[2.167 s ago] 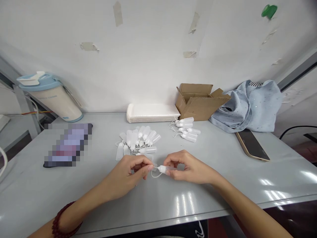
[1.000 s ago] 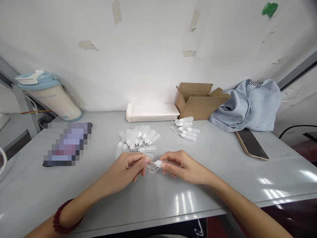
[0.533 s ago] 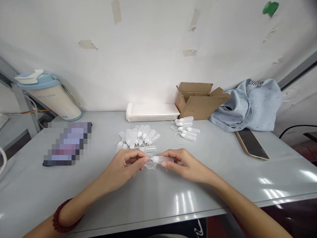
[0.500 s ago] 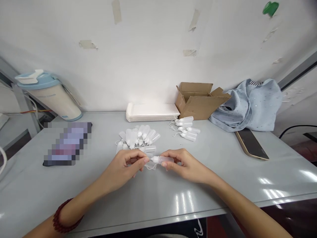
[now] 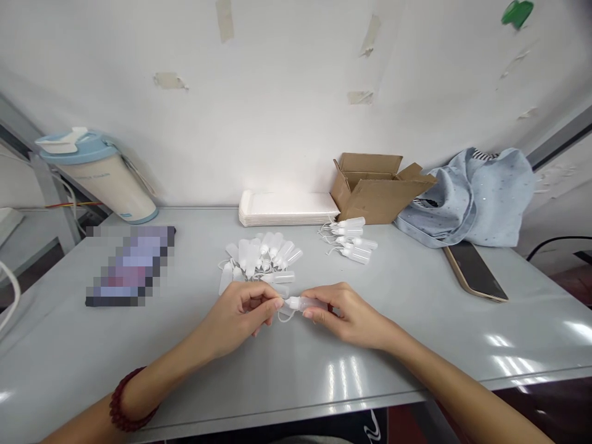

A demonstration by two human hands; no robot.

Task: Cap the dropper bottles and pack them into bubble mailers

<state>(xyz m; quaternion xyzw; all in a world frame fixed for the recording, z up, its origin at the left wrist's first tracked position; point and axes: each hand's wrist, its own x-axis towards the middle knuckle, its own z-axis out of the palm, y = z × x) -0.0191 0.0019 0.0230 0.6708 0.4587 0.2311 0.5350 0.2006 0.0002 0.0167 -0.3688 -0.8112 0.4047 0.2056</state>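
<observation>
My right hand (image 5: 349, 313) is closed around the body of a small translucent dropper bottle (image 5: 305, 302), which lies sideways with its neck pointing left. My left hand (image 5: 247, 314) pinches thumb and forefinger at the bottle's tip; what exactly sits between those fingertips is hidden. A thin white cap strap loops below the neck. Just beyond my hands lies a loose pile of similar dropper bottles (image 5: 252, 254), some partly covered by my left fingers. Farther back on the right, a smaller group of these bottles (image 5: 354, 237) lies with straps toward the left.
Against the wall stand a stack of white trays or sleeves (image 5: 289, 209) and an open cardboard box (image 5: 386, 200). A light blue cloth bag (image 5: 490, 197) and a phone (image 5: 474, 271) are at right. At left are a large tumbler (image 5: 115, 185) and a blurred-out device (image 5: 134, 265).
The camera view has shifted slightly, so everything sits a little farther right. Both hands keep hold of the bottle, and its strap loop shows more clearly below the neck.
</observation>
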